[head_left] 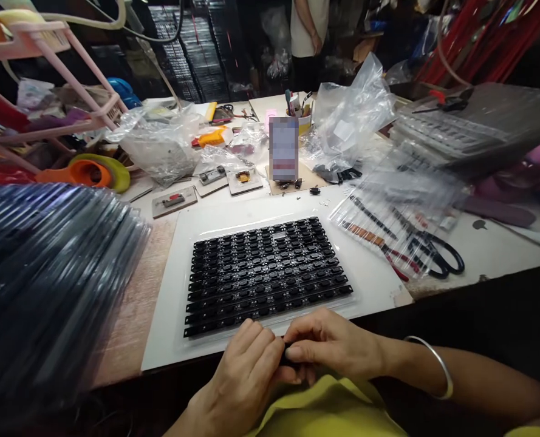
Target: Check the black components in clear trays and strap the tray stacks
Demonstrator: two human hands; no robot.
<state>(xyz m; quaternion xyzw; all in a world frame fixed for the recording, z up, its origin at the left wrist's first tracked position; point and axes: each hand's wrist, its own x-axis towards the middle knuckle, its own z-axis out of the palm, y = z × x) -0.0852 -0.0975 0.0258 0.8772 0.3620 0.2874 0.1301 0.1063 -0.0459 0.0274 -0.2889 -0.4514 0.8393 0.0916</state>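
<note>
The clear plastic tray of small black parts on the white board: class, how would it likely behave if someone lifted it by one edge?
The clear plastic tray looks thin and moulded, so it would probably flex or sag. The small black parts sit loose in rows, so tilting could spill them. It likely feels light and may slide easily on the smooth white board.

You're pinching a small black part (287, 354), mostly hidden. The black tray (265, 270) of parts lies flat just beyond it.
</note>
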